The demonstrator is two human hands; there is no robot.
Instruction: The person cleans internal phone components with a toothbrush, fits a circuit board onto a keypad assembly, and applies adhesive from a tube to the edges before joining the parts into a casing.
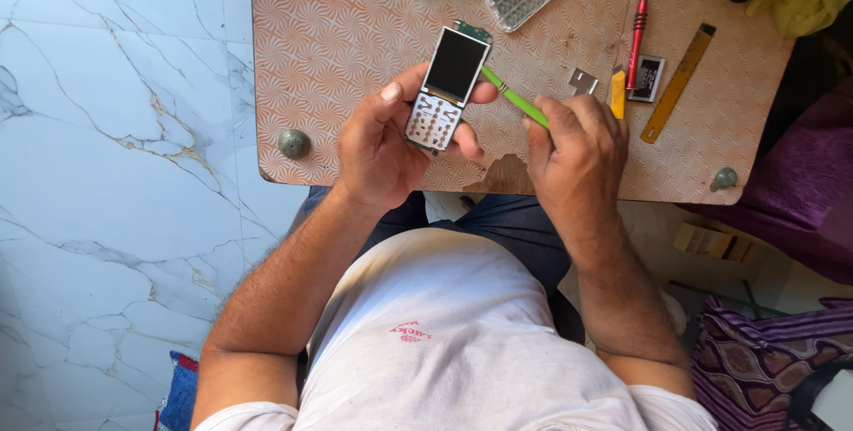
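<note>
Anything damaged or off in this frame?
Yes: the table top has its patterned surface worn away at the near edge, a brown patch between the left hand and right hand. The phone is stripped of its casing.

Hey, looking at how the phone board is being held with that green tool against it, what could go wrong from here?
1. The left hand pinches the bare phone board in mid-air, so it may slip and fall onto the table.
2. The green tool in the right hand touches the board beside its dark screen; a slip might scratch it.
3. The red screwdriver and small loose parts lie close to the right hand and might get knocked away.
</note>
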